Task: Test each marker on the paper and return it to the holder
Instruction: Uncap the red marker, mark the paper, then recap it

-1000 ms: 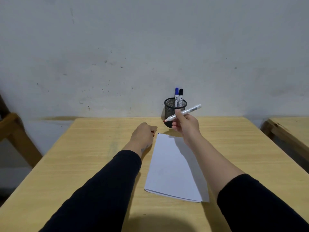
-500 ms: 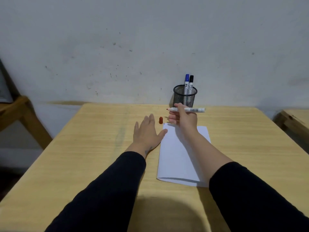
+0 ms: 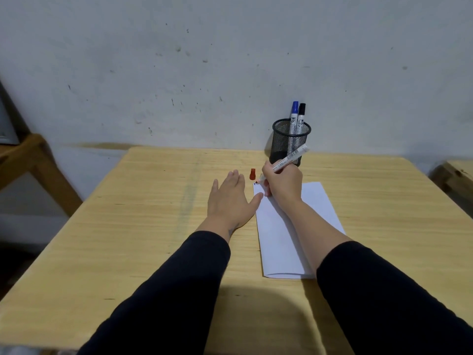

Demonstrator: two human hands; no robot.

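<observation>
My right hand (image 3: 281, 184) grips an uncapped white marker (image 3: 290, 158) with a red tip, tilted, its tip down at the far left corner of the white paper (image 3: 279, 234). The red cap (image 3: 252, 174) lies on the table just beyond that corner. My left hand (image 3: 229, 201) rests flat and open on the table, thumb touching the paper's left edge. A black mesh holder (image 3: 290, 142) stands by the wall behind my right hand, holding a blue-capped marker (image 3: 294, 115) and a black-capped marker (image 3: 301, 116).
The light wooden table (image 3: 153, 226) stands against a white wall. A wooden frame (image 3: 33, 162) is at the left, and the corner of another wooden table (image 3: 455, 175) at the right.
My left hand opened, left the red cap on the table and flattened beside the paper. My right hand brought the marker down from level to tip-down at the paper's corner.
</observation>
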